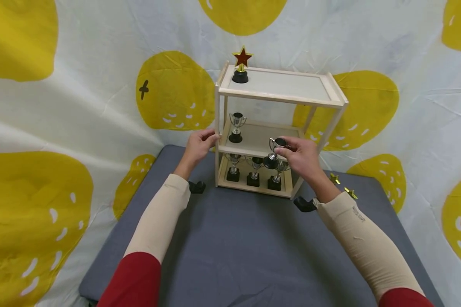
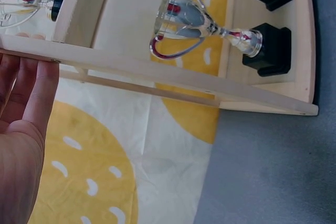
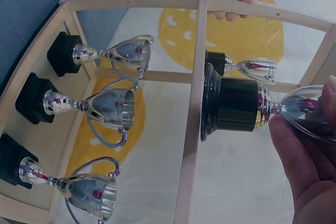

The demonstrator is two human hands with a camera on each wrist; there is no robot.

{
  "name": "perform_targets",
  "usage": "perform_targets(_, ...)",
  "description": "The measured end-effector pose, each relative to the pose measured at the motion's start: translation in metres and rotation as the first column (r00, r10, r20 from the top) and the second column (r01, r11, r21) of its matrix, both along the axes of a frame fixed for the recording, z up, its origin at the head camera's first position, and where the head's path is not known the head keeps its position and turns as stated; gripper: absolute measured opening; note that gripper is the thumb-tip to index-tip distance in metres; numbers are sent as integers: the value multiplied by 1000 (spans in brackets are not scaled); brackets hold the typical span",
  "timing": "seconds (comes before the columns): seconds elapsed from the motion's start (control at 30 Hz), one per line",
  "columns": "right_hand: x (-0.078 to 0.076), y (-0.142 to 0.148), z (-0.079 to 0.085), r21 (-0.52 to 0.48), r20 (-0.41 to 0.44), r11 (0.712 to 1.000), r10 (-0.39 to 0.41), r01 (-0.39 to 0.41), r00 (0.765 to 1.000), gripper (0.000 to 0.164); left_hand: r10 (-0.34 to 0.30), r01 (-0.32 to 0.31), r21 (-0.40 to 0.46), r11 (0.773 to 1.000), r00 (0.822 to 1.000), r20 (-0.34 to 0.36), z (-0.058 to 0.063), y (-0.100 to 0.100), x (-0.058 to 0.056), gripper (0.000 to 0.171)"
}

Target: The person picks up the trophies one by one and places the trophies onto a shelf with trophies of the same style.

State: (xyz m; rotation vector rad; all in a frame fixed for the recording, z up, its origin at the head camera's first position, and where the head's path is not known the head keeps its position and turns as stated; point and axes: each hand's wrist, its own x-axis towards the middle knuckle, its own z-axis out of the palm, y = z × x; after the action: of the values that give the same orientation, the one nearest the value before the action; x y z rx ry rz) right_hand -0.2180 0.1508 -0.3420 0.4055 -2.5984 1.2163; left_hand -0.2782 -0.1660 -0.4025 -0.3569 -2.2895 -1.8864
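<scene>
My right hand (image 1: pixel 301 155) pinches a silver trophy cup (image 3: pixel 236 103) by its bowl, in front of the middle tier of a wooden shelf (image 1: pixel 284 101). The cup's round black base is at the front edge of that tier in the right wrist view; whether they touch I cannot tell. My left hand (image 1: pixel 198 147) grips the shelf's left post (image 2: pixel 131 69), its fingertips showing past the wood. On the middle tier, at the left, another trophy cup (image 1: pixel 236 128) stands upright. Three silver cups with square black bases, one of them the leftmost cup (image 1: pixel 233 167), stand along the bottom tier.
A red and gold star trophy (image 1: pixel 242 64) stands on the shelf's top tier at the left. Gold stars (image 1: pixel 350 192) are on the grey table (image 1: pixel 246 247) beyond my right wrist. A white cloth with yellow shapes (image 1: pixel 176 91) hangs behind.
</scene>
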Motion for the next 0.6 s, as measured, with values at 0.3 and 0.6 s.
perform_targets(0.3,-15,-9,1,25,12,1000,11,-12,1000,36,-2,1,29,1000,1000,20,-1,0,-1,36)
perform_targets(0.6,-30,-18,2,40,5,999,18,-18,1000,36,-5,5,23,1000,1000,26,0,-1,0,33)
